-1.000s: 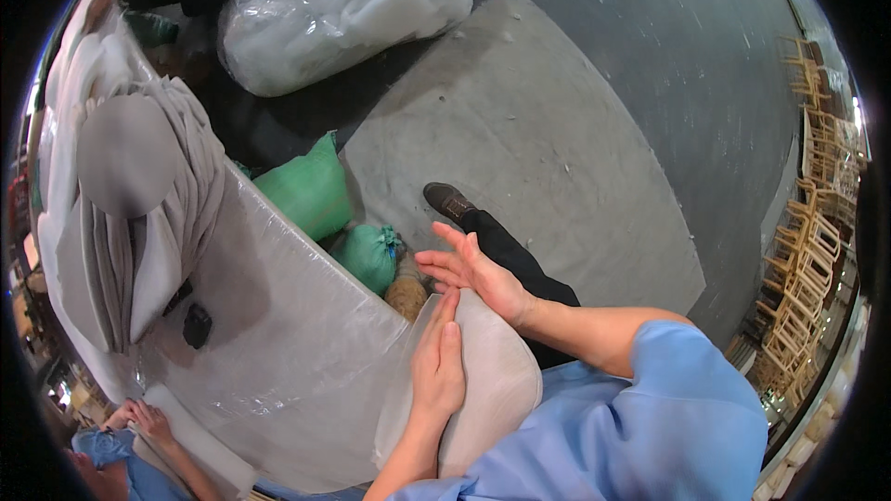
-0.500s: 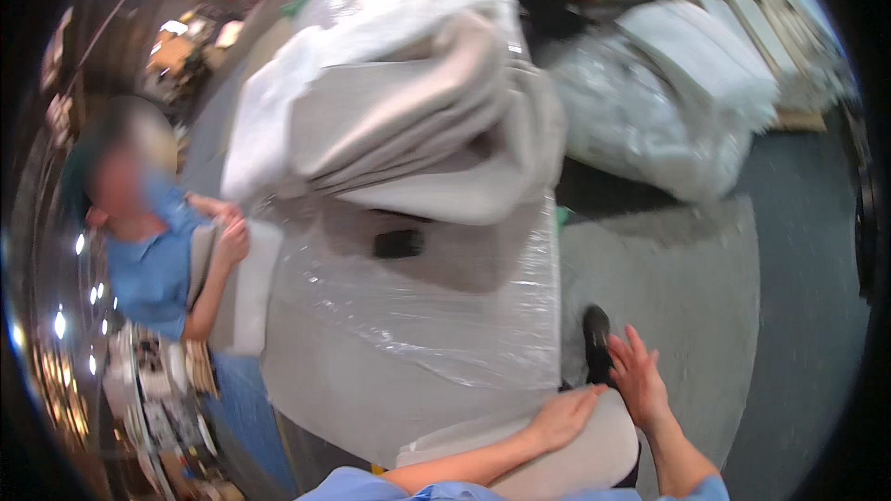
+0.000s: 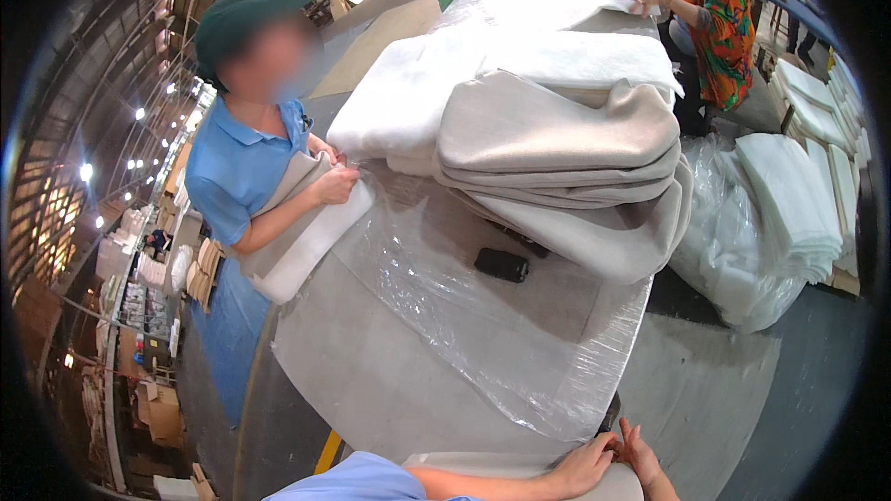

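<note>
At the near edge of the table [image 3: 371, 353] lies a beige fabric cover [image 3: 483, 460] with a pale lining, under my forearms. My left hand [image 3: 583, 466] rests across it, its fingers bent and closed at the cover's right end. Close against those fingertips is my right hand [image 3: 639, 453], its fingers raised and apart, with nothing visible in them. Below the wrists, the lower part of the cover runs out of the picture. Farther up the table sit a small black object [image 3: 501, 264] and a stack of folded beige covers [image 3: 566, 148].
White padding sheets [image 3: 408, 97] lie behind the stack. On the left, a person in blue [image 3: 246, 153] handles another beige cover [image 3: 297, 246]. A person in a bright patterned shirt [image 3: 715, 28] works at the far right. A clear plastic bag [image 3: 733, 250] and white stacks [image 3: 789, 195] stand right.
The view has swung, so the table and stack sit farther right and a second person shows. My right hand has come in from the right to meet my left, whose fingers have bent.
</note>
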Demonstrator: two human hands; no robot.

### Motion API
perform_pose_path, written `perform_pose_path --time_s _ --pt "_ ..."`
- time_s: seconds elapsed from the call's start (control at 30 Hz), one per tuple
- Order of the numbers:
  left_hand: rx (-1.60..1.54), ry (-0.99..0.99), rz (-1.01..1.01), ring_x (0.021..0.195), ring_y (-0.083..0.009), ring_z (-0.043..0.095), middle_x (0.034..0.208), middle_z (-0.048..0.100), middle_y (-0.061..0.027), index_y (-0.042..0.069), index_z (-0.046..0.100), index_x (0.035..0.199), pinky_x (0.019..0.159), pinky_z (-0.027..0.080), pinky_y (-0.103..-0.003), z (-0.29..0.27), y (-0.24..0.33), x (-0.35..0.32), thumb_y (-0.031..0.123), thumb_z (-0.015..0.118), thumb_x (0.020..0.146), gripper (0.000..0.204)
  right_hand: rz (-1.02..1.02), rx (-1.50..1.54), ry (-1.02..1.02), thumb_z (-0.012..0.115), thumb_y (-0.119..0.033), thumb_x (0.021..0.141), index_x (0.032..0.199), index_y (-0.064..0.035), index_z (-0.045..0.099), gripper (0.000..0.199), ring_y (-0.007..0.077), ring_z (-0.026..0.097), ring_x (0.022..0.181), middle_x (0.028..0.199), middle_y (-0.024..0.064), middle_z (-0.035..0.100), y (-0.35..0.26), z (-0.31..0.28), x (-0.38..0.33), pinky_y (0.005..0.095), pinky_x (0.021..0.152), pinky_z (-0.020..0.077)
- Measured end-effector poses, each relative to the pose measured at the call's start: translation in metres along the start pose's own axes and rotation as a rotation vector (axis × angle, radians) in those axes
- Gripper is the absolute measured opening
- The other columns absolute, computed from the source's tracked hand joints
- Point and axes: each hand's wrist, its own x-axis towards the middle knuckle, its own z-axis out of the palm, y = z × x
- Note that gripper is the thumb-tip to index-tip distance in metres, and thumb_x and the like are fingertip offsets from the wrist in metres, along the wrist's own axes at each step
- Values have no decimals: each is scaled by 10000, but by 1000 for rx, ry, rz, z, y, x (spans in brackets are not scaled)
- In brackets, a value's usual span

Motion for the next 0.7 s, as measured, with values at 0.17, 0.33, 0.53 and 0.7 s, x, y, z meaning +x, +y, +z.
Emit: perform_pose_path --time_s 0.17,0.33,0.53,0.7 --pt "28 53 12 1089 -444 675 1145 705 -236 49 556 1243 942 521 -526 -5 17 -8 177 476 1047 247 -6 -55 -36 376 -805 1006 1728 -273 34 959 415 540 1340 1603 239 446 0 6 2 494 1156 433" --pt "36 3 25 1214 -414 661 1314 660 -256 -12 465 1426 1023 520 -488 -7 2 -3 227 454 1101 404 85 -158 35 382 -770 1031 1728 -273 25 927 417 461 1445 1650 224 383 -24 36 -16 494 1180 411" --pt "48 -320 238 1397 -313 541 1483 582 -211 18 508 1519 1178 403 -403 -57 29 -46 335 431 1145 496 37 -436 315 497 -603 1082 1726 -203 -20 917 377 368 1524 1726 217 247 -62 72 -86 489 1205 376" --pt "446 -441 -106 1396 -392 547 1461 614 -241 59 501 1535 1198 397 -463 -169 52 -167 357 465 1103 526 195 -365 165 734 -503 980 1694 -53 -93 1182 307 335 1559 1738 241 198 -55 84 -117 438 1231 352"
